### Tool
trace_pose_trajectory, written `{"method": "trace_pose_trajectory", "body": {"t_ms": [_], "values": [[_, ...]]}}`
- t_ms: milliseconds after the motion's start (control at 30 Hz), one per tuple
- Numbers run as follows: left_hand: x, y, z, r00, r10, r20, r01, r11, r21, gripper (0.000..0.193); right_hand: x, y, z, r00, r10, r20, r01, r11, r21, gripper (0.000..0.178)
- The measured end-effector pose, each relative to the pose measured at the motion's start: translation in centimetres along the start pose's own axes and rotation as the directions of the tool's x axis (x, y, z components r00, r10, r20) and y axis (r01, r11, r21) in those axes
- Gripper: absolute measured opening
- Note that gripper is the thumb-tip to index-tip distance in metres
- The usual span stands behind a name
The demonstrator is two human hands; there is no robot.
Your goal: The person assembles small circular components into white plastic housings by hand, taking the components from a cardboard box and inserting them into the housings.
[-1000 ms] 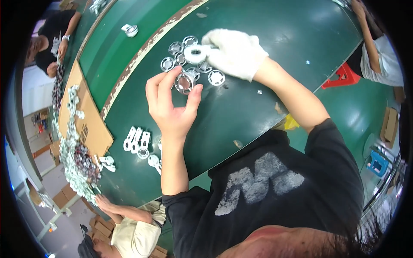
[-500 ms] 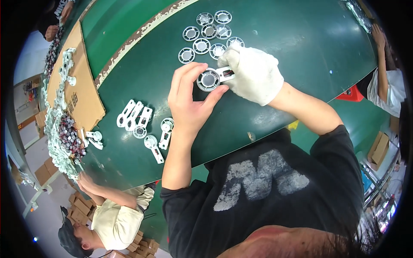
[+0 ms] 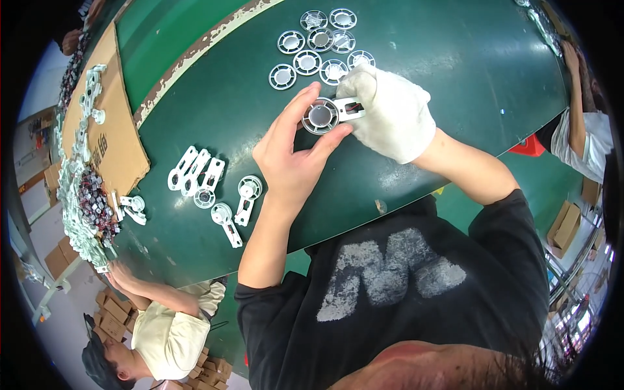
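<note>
Head view: a white round-headed part [image 3: 322,116] is located above the green surface [image 3: 448,84], between both hands. The left grip [image 3: 291,153], bare, is curved about the part's ring, finger and thumb on opposite sides of the rim. The right grip [image 3: 393,117], gloved in white, is closed at the end of the part's slotted handle; its fingertips are hidden. Nine loose ring discs [image 3: 307,62] lie beyond the hands, some overlapping. Left of the bare forearm lie five similar white parts [image 3: 209,182], three side by side. Further left: a cardboard sheet [image 3: 120,123].
</note>
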State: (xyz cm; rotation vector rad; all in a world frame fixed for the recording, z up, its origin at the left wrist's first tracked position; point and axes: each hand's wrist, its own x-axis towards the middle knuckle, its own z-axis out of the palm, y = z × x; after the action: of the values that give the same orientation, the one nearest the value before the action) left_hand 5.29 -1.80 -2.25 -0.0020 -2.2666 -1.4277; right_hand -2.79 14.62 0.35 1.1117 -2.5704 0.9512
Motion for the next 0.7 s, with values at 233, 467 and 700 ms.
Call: {"method": "trace_pose_trajectory", "body": {"t_ms": [233, 467, 700], "values": [[-0.2, 0.1, 0.3, 0.997, 0.076, -0.028, -0.075, 0.996, 0.044, 0.058, -0.3, -0.3, 0.0, 1.0, 0.001, -0.02, 0.0, 0.999, 0.047, 0.024], [-0.4, 0.9, 0.1, 1.0, 0.019, -0.006, -0.019, 1.0, -0.006, 0.056, -0.1, -0.4, -0.1, 0.999, -0.002, -0.045, 0.004, 0.998, 0.055, 0.023], [1.1, 0.1, -0.7, 0.945, 0.326, -0.002, -0.325, 0.943, 0.075, 0.053, 0.1, -0.5, -1.1, 1.0, -0.026, -0.008, 0.027, 0.99, 0.14, 0.028]]}}
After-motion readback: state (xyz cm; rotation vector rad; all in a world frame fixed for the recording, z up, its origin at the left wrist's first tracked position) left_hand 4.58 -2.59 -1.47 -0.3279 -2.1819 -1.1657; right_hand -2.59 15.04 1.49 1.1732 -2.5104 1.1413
